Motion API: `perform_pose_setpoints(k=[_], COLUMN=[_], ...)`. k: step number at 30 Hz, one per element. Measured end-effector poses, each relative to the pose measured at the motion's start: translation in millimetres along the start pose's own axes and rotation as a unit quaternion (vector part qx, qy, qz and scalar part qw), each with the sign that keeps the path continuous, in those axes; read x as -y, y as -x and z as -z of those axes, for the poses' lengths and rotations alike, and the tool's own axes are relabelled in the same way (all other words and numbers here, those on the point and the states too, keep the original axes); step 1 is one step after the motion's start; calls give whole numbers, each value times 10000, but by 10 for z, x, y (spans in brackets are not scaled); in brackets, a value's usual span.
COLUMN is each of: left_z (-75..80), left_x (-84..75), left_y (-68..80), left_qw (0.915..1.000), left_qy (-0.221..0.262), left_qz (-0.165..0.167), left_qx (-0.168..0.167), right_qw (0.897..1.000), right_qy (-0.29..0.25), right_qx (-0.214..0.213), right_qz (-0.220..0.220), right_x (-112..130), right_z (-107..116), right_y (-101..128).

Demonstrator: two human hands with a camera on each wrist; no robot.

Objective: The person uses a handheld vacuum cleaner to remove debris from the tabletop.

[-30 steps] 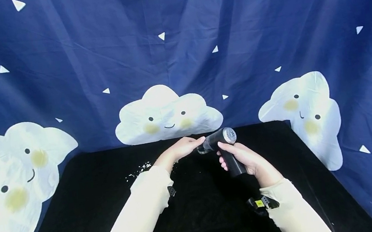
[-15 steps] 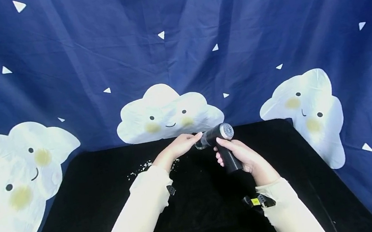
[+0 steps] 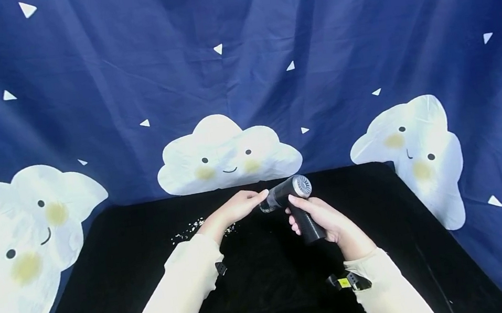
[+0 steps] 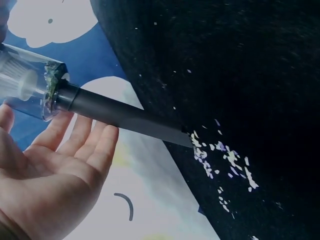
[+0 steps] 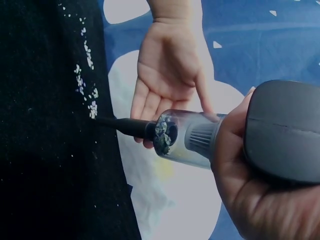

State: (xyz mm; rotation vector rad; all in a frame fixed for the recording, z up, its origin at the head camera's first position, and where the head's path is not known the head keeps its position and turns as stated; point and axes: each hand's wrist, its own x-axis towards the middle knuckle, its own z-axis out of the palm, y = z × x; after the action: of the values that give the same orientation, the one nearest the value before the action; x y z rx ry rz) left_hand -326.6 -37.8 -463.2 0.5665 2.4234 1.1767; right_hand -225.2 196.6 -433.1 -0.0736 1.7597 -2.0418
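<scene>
Backdrop [image 3: 79, 84]: navy cloth with cloud faces, hangs behind and spills round the tabletop [image 3: 383, 223], which is black.

Handheld vacuum [image 3: 296, 199]: held above the tabletop's far middle, pistol style. Right hand [image 3: 330, 217] is wrapped round the grip, fingers clenched on it, rear vent facing the head camera. Long axis runs from the right hand toward the left and down: grey motor body, clear dust cup [image 5: 182, 132] with dark fluff inside, then the slim black nozzle [image 4: 125, 114].

Key relation: nozzle tip sits right at the scatter of pale crumbs [image 4: 222, 160] on the black cloth, near the tabletop's far edge. Touching or just above, I can't say; the wrist views flatten depth.

Left hand [image 3: 234, 209]: palm open, fingers [image 4: 95, 145] relaxed and straight, cupped just beside the dust cup and the nozzle's root. Gripping nothing. Thumb may brush the cup in the right wrist view, hard to confirm. So the right hand carries the tool; the left is only alongside.

Hidden: the switch is under the right hand; the head view loses the nozzle against the black cloth. Black straps with a yellow tag [image 3: 346, 282] at the right cuff.
</scene>
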Motion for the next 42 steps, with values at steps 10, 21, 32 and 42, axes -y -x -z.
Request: perform_pose_setpoints(k=[10,21,32,42], left_z=[-1,-5,6,10], left_x=[-23,-29,-71,-40], left_y=[73,182,325,428], left_qw=[9996,9993,9988,9987], left_qy=[-271,-370,-476,-486], left_qz=[99,105,91,99], left_qx=[37,-13,-69,-135], right_qw=[9999,9988,9977,9966], right_qy=[-33,44,120,174], right_qx=[129,440,622,763], right_qz=[-88,-214,-251,-252], right_x=[0,11,2,-35], right_z=[-1,45,23,-5], right_y=[23,15,14,20])
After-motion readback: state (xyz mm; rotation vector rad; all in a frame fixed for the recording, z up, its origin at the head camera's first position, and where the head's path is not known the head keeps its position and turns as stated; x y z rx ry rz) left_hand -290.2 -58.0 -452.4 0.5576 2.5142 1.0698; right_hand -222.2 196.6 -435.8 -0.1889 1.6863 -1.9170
